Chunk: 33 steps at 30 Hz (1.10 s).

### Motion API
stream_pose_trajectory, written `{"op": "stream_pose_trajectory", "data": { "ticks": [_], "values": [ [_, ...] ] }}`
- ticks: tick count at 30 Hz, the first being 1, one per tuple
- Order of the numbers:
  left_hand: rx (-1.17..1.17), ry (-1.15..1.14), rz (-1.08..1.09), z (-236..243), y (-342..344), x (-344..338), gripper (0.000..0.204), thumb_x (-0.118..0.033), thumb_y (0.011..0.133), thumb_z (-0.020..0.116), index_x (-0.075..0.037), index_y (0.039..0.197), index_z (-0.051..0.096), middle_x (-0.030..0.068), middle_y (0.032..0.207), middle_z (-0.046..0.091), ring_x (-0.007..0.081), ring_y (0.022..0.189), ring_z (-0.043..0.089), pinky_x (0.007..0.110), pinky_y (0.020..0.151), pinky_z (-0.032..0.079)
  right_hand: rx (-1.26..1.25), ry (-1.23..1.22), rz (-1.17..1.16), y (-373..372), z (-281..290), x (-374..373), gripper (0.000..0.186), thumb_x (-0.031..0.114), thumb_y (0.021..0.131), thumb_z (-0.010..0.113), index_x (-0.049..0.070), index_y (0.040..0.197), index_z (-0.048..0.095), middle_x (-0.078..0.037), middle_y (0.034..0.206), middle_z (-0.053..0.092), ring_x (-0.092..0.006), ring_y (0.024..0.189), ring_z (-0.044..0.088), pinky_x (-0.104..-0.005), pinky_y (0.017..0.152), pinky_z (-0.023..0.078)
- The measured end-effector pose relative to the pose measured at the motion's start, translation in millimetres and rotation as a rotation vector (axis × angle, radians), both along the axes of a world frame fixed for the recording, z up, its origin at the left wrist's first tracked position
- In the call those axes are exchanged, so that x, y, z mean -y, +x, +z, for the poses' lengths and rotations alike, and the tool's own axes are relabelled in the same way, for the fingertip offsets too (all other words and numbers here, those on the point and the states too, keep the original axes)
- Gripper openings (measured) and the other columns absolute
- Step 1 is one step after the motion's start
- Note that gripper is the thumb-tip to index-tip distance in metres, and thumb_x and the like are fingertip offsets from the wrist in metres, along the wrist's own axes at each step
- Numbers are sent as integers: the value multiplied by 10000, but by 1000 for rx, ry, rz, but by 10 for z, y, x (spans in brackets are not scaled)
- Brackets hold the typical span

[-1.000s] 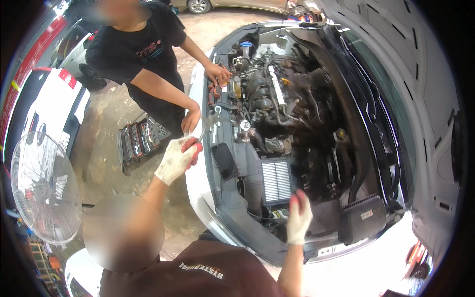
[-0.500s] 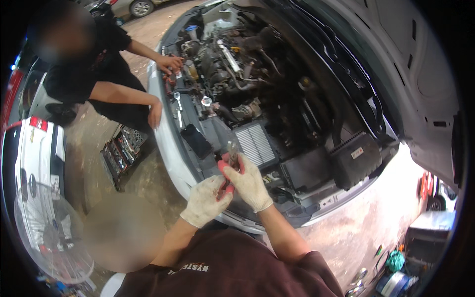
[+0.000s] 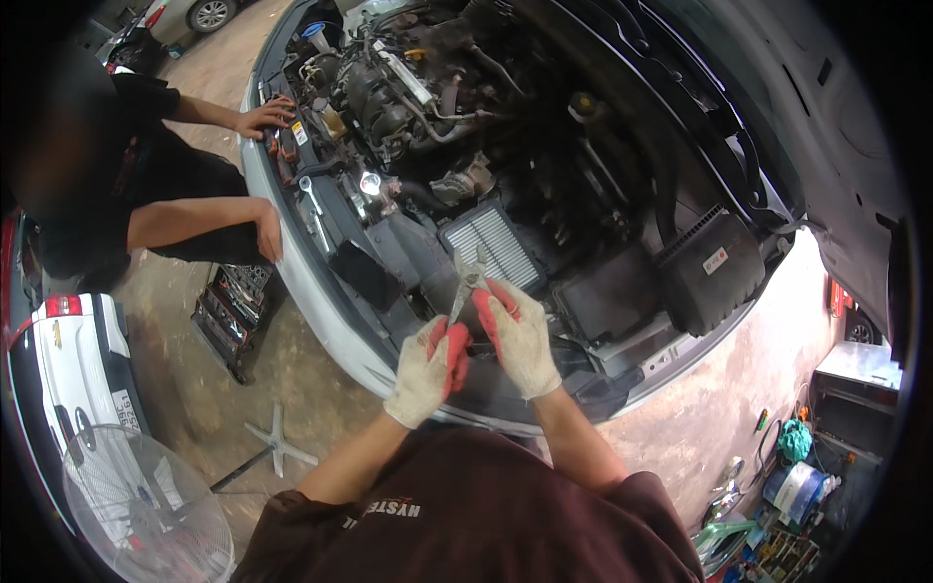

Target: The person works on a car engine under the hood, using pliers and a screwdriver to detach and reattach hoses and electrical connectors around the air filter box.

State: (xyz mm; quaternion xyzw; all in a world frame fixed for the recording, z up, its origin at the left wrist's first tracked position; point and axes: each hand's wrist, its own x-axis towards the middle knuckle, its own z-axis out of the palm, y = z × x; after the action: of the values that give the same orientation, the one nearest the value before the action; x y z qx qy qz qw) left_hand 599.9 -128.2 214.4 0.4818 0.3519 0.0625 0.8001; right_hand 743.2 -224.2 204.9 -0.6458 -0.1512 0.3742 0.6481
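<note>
Over the front edge of an open engine bay, both my hands hold a pair of metal pliers (image 3: 470, 276), its jaws apart and tilted up and away from me. My left hand (image 3: 426, 369), in a white glove with red palm and fingers, is closed around one lower handle. A matching glove covers my right hand (image 3: 521, 342), whose fingers are closed on the tool just below its jaws. Behind the pliers lies a pleated white air filter (image 3: 496, 245) in its dark frame. Part of the handles is hidden by my fingers.
A ratchet wrench (image 3: 313, 199) and a flat black object (image 3: 365, 276) rest along the car's front. Another person's hand (image 3: 267, 117) touches the left edge. A toolbox (image 3: 233, 321) and a fan (image 3: 146, 505) stand at left. A black housing (image 3: 714, 277) sits at right.
My hands have moved apart a little and the pliers now show more fully, with spread jaws. My view has shifted, so the other person appears farther left.
</note>
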Motion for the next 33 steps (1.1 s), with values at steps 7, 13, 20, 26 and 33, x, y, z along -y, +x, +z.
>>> {"op": "stream_pose_trajectory", "data": {
  "ticks": [7,13,20,26,33],
  "values": [
    [125,-78,82,-894,335,-316,292,-234,1101,659,-3,1280,659,51,1105,752,135,967,715,314,853,582,315,-29,188,218,-353,-397,483,314,1145,519,-27,1473,619,-237,1583,544,-395,1476,509,-402,1235,391],
    [-177,-215,17,-732,974,-1210,381,-320,1093,658,31,956,718,46,579,574,162,490,556,297,492,439,360,-170,59,1237,-871,-989,442,226,1072,653,-31,1431,628,-229,1365,653,-387,1301,619,-425,1138,477],
    [-316,-26,-229,-944,1333,-1980,321,-305,1097,639,0,1078,734,26,750,658,111,695,618,273,655,476,597,-711,-27,2104,-2178,-2097,916,579,908,797,-90,1478,537,-295,1411,616,-459,1333,565,-510,1148,464],
    [-632,611,-638,-1166,1755,-2613,436,-377,1061,592,7,858,646,130,643,633,266,617,666,415,640,524,371,-618,-146,2036,-2647,-2384,745,406,875,824,-21,1433,576,-280,1413,619,-462,1326,582,-523,1148,461],
    [-711,301,-450,-1444,2088,-2623,371,-411,1053,676,-44,1036,730,-8,725,608,91,591,564,273,554,456,264,-475,-104,2237,-2679,-2268,788,422,829,882,-41,1395,591,-298,1372,645,-457,1285,633,-484,1097,513]
  ]
}}
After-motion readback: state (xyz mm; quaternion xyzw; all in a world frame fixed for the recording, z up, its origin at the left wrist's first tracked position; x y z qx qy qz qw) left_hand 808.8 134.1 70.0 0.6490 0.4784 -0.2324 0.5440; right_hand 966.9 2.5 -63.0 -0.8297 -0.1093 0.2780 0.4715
